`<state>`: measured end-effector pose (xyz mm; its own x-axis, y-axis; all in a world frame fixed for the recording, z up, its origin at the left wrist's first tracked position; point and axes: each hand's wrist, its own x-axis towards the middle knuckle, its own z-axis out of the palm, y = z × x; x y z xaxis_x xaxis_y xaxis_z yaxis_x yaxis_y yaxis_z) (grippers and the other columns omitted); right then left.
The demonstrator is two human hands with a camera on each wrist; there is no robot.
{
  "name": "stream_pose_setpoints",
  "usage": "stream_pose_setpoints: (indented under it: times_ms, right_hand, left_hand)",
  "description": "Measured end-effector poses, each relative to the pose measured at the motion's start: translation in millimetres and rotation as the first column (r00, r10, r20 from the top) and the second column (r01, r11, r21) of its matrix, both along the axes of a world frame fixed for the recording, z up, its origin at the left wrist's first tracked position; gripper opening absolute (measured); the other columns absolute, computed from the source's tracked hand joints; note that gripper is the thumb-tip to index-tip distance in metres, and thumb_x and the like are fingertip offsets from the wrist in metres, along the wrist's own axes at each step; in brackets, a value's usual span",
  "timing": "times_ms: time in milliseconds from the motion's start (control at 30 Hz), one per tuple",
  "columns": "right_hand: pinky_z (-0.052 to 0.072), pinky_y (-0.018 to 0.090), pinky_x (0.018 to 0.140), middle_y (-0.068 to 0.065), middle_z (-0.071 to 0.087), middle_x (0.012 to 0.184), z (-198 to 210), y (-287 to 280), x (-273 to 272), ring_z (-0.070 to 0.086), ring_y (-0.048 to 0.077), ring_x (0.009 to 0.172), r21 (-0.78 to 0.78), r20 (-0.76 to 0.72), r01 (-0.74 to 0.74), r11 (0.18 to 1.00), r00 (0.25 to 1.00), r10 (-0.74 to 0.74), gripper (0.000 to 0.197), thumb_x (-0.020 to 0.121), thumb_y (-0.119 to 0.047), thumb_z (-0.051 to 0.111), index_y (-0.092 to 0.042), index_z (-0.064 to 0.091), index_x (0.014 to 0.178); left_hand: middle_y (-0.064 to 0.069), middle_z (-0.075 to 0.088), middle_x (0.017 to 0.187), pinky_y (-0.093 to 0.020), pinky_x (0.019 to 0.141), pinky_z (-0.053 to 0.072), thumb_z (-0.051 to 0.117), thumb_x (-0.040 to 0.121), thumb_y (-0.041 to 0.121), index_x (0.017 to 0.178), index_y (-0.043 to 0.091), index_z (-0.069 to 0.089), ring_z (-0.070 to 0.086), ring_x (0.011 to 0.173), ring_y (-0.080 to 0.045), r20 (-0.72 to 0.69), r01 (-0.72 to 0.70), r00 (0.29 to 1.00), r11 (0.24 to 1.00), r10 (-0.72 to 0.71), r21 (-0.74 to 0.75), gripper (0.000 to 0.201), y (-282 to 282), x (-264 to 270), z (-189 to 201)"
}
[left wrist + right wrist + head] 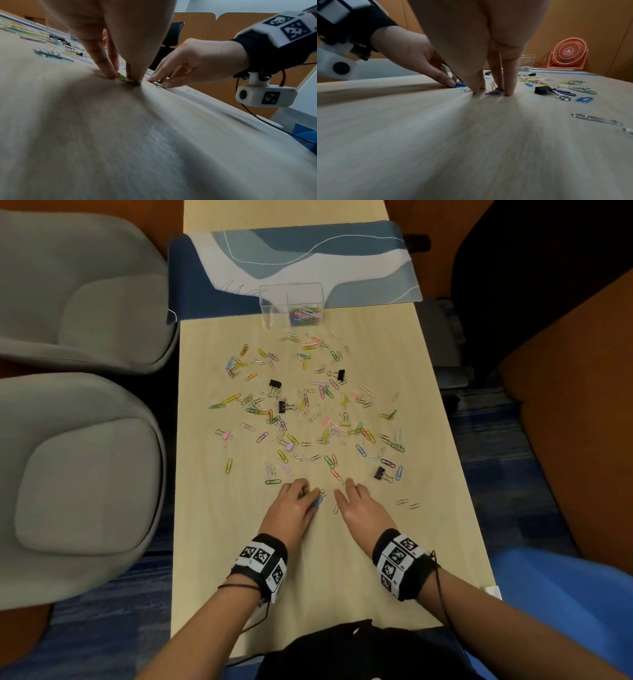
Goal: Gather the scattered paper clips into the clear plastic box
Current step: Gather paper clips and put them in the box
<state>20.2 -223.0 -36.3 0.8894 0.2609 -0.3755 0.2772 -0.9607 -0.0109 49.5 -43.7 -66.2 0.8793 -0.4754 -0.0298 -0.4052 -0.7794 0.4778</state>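
paper clips (308, 412), thin bent wire in many colours, lie scattered over the pale wood-grain desk (445, 542); a few sit in the clear plastic box (293, 302) at 12 o'clock. my left grip (294, 505) pinches clips with curled fingertips; my right grip (359, 503) presses straight fingers down.

Black wristbands (263, 568) bearing white blocks with black square markers; thin black cables trailing
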Motion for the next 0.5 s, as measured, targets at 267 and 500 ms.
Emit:
stream_pose_setpoints:
  times_ms: [267,500]
  right_hand:
    - [0.046,0.025,0.043,0.009,0.057,0.072,5,-3,18,0.057,0.022,0.061,0.050,-0.015,-0.072,0.996,0.997,0.072,0.029,0.040,0.009,0.079,-0.007,0.065,0.061]
    - [0.053,0.038,0.088,0.020,0.050,0.132,11,5,11,0.055,0.035,0.110,0.347,-0.010,0.267,0.899,0.960,-0.281,0.053,0.086,-0.024,0.066,-0.002,0.049,0.132]
  left_hand:
    - [-0.010,0.061,0.081,-0.038,0.058,0.054,0.072,0.079,0.002,0.084,0.005,0.074,0.059,0.066,-0.029,-0.118,-0.072,0.991,0.997,0.068,-0.037,0.006,-12,13,2]
    - [-0.009,0.069,0.087,-0.029,0.079,0.050,0.063,0.088,0.008,0.091,0.007,0.075,0.064,0.081,-0.025,-0.246,-0.139,0.963,0.985,0.111,-0.099,0.012,-8,32,10]
